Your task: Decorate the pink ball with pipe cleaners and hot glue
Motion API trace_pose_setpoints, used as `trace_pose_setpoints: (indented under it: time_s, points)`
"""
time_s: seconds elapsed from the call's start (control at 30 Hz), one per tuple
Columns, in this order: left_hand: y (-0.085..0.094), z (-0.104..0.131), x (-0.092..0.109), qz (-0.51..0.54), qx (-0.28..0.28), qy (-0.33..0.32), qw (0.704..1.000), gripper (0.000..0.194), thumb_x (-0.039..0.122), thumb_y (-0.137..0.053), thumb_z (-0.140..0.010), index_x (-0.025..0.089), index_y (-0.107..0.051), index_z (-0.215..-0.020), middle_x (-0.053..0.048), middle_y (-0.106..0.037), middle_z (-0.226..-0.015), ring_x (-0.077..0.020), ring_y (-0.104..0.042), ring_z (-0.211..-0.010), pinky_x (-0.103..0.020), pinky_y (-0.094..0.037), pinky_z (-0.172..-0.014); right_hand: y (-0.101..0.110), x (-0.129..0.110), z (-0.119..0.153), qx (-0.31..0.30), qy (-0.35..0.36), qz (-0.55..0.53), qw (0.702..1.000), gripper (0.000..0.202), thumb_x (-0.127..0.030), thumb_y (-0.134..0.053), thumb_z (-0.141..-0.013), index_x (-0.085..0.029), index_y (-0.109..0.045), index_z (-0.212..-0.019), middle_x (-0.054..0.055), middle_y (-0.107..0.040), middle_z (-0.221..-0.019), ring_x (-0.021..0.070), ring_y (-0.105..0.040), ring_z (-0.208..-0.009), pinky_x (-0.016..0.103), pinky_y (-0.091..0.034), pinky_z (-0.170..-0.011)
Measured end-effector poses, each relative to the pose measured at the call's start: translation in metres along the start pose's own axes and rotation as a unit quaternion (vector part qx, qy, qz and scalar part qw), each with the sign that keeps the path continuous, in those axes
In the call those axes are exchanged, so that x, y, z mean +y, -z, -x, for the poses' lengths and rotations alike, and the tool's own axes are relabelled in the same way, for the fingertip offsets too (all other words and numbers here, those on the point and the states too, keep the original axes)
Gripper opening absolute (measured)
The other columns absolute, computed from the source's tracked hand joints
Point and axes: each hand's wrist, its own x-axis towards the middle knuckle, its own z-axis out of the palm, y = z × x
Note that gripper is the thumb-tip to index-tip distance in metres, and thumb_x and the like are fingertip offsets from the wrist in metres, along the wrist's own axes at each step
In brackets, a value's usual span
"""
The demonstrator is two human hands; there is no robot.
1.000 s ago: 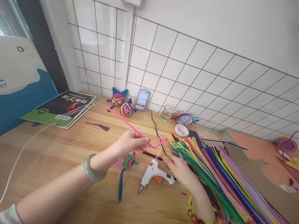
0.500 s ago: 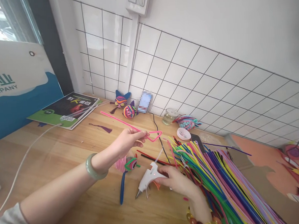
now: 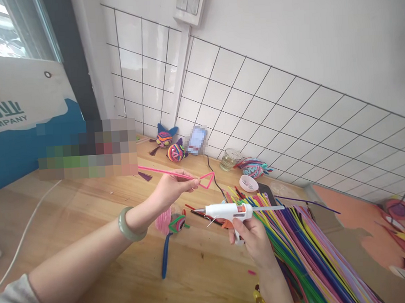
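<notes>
My left hand [image 3: 179, 186] pinches a pink pipe cleaner [image 3: 209, 180] whose right end is bent into a small triangle; its long straight part runs off to the left. In my right hand [image 3: 250, 235] is a white hot glue gun [image 3: 228, 210], gripped by the handle, with a clear glue stick [image 3: 269, 207] poking out of its back. Its nozzle points left, below the pink triangle and apart from it. Beneath my hands lie a roundish pipe-cleaner piece [image 3: 179, 223] with green trim, some pink strands [image 3: 163, 221] and a blue strip [image 3: 165, 256].
A thick bundle of colourful pipe cleaners [image 3: 308, 250] covers the right of the table. Towards the wall stand two striped figures [image 3: 177, 150], a phone [image 3: 196, 139], a glass jar [image 3: 230, 159] and a pink bowl [image 3: 249, 183]. A white cable [image 3: 31, 217] crosses the left side.
My right hand has lifted the glue gun off the table and turned it level, nozzle to the left. The pink pipe cleaner has tilted slightly in my left hand.
</notes>
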Motion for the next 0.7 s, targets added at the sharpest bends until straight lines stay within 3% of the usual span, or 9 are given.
trace_pose_setpoints:
  time_s: [0.2,0.33,0.53,0.7]
  points:
    - [-0.002,0.003,0.004,-0.042,0.017,-0.038,0.998,0.023,0.033,-0.079,-0.064,0.013,-0.070,-0.070,-0.004,-0.071,-0.069,-0.0156,-0.065,-0.068,-0.026,-0.053,-0.065,-0.015,-0.002,0.004,0.149,0.078,0.016,0.986,0.030,-0.047,-0.054,-0.086,-0.017,-0.061,-0.086,-0.002,-0.057,-0.049,0.0132,-0.052,-0.048,0.025,-0.039,-0.048]
    - [-0.004,0.003,0.002,-0.077,0.033,-0.127,0.988,0.017,0.028,-0.079,-0.065,0.014,-0.070,-0.069,-0.005,-0.072,-0.072,-0.0156,-0.066,-0.068,-0.026,-0.053,-0.064,-0.023,0.000,0.004,0.196,0.110,0.025,0.974,0.027,-0.042,-0.054,-0.088,-0.017,-0.061,-0.085,-0.003,-0.056,-0.051,0.0129,-0.052,-0.049,0.027,-0.041,-0.052]
    - [-0.004,0.008,-0.004,-0.176,0.029,-0.352,0.919,0.003,0.017,-0.072,-0.074,0.017,-0.071,-0.072,-0.003,-0.068,-0.076,-0.0115,-0.064,-0.068,-0.021,-0.052,-0.064,-0.030,-0.003,0.007,0.221,0.128,0.014,0.967,0.025,-0.041,-0.053,-0.089,-0.017,-0.059,-0.090,-0.004,-0.053,-0.056,0.0111,-0.049,-0.049,0.025,-0.040,-0.050]
    - [-0.003,0.013,-0.009,-0.235,0.011,-0.430,0.872,0.009,0.012,-0.067,-0.079,0.019,-0.071,-0.082,-0.003,-0.069,-0.081,-0.0113,-0.065,-0.072,-0.021,-0.051,-0.065,-0.033,-0.008,0.008,0.237,0.141,0.007,0.961,0.025,-0.041,-0.054,-0.088,-0.017,-0.058,-0.086,-0.002,-0.055,-0.060,0.0099,-0.048,-0.047,0.024,-0.040,-0.046]
